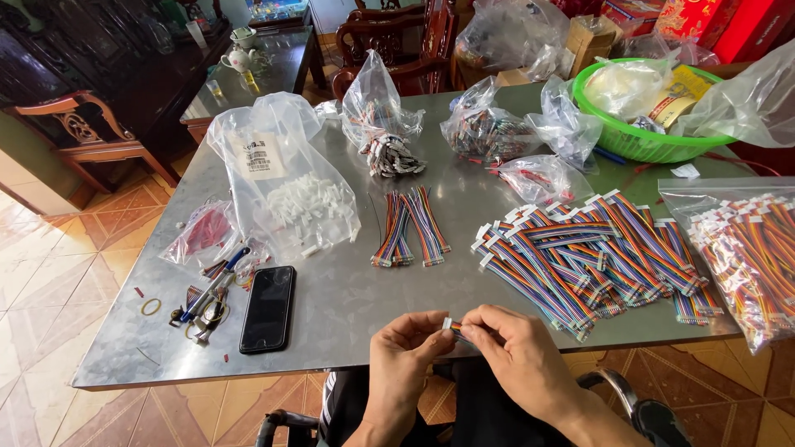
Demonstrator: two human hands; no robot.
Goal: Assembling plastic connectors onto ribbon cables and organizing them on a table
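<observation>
Both hands pinch one rainbow ribbon cable at the near edge of the steel counter (356,298).

Left to right: black phone (267,308) lying flat, clear bag of white connector housings (290,199), a small bundle of cables (410,228), then the big heap of finished cables (580,257). Our left hand (402,356) has its fingers closed on the ribbon cable (454,327) near its white end connector; our right hand (517,352) has its fingers clamped on the wires just behind. We judge the grip should stay close to the connector, wires flat and untwisted, with the push kept straight.
</observation>
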